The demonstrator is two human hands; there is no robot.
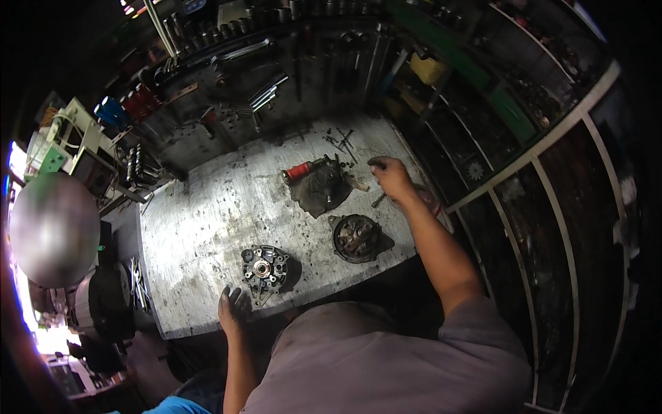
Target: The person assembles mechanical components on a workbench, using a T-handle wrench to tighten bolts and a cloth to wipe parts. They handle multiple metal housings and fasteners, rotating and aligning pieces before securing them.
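My left hand is at the front edge of the metal-topped workbench, its dark-smudged fingers spread and holding nothing. Just beyond it lies a round alternator housing with a bearing in its centre. Over the bench's right side my right hand has its fingers curled together; anything pinched in the blackened fingertips is too small to make out. Below that hand lies a short metal tool. A second, darker alternator housing sits nearer me.
A red-bodied tool lies against a dark rag. Several long bolts are scattered at the back. Wrenches and sockets line the wall behind. A metal-framed shelf stands close on the right; a rounded pale object is at the left.
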